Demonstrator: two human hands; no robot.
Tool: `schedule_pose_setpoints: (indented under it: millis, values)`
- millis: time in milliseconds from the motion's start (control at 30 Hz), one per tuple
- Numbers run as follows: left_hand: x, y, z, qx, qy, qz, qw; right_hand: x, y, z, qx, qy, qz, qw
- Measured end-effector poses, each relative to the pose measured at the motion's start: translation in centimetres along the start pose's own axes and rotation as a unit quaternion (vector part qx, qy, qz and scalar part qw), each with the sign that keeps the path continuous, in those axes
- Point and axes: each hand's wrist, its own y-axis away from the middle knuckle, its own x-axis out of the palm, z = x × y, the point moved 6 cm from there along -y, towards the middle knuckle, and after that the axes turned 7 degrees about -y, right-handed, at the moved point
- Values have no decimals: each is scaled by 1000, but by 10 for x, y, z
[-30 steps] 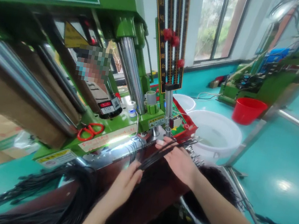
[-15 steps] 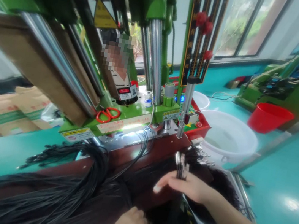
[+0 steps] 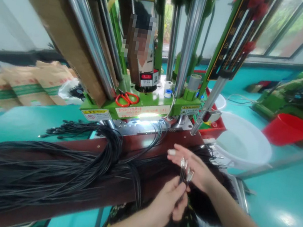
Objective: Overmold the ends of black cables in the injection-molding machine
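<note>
My left hand (image 3: 165, 202) is closed around a small bunch of black cables (image 3: 181, 176), just below their silvery metal connectors (image 3: 183, 163). Fingers stretched out, my right hand (image 3: 198, 169) lies beside those connectors, its palm facing them. Whether the palm touches them is hard to tell. Left of my hands, a thick bundle of black cables (image 3: 43, 163) spreads over a dark red-brown table (image 3: 130, 147). Several cables (image 3: 157, 136) run from the bundle into the lit opening of a green machine (image 3: 148, 109). More cable ends with metal tips (image 3: 214, 158) lie beyond my right hand.
Orange-handled scissors (image 3: 127, 99) rest on the machine's green ledge. To the right stand a white tub (image 3: 247, 142), a red bucket (image 3: 289, 130) and a red bin (image 3: 213, 129). Paper sacks (image 3: 19, 80) are at the left. Another person (image 3: 141, 45) is behind the machine.
My left hand has come up from the lap and taken hold of the cables under their connectors. The right hand's fingers have opened from around them. The camera view has shifted left and down.
</note>
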Motion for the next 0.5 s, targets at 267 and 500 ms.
schedule_pose_setpoints:
  millis: [267, 500]
  values:
    - [-4, -7, -10, 57, -136, -72, 986, 11, -19, 31, 72, 265, 172, 946]
    - [0, -21, -12, 54, -65, -48, 995, 9, -10, 18, 100, 283, 228, 926]
